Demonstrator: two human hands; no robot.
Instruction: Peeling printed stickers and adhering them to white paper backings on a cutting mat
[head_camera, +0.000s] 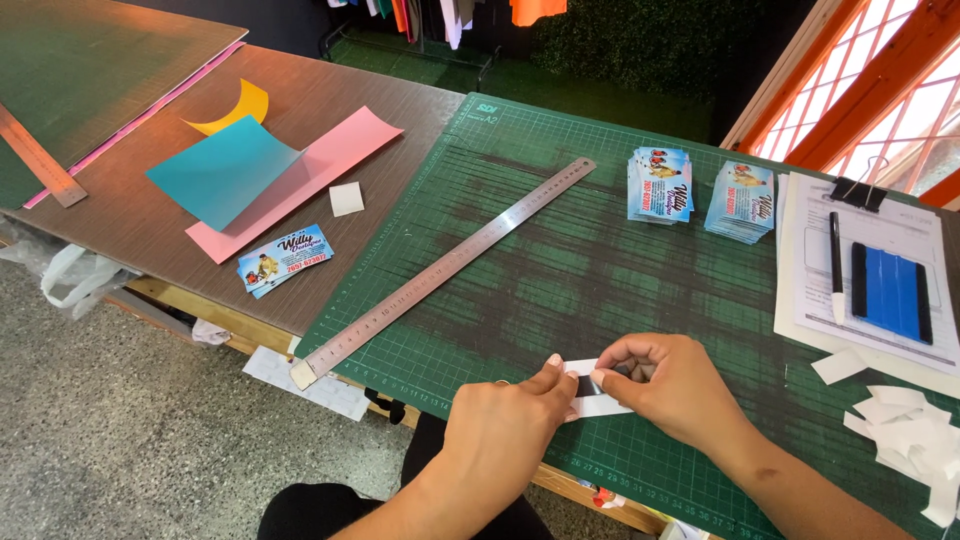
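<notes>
Left hand (505, 425) and right hand (672, 385) meet at near edge of green cutting mat (600, 260). Both grips pinch a small white card (597, 398) with a dark patch, lying flat on the mat between them. White paper scraps (915, 440) at right. Steel ruler (440, 270) lies diagonally beyond. Two card stacks (700, 190) farther back; clipboard (880, 270) right; coloured paper sheets (260, 175) on far-left bench (120, 230).

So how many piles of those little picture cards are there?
3: two stacks side by side at the green mat's far edge, one small pile on the brown board by the pink paper.
</notes>
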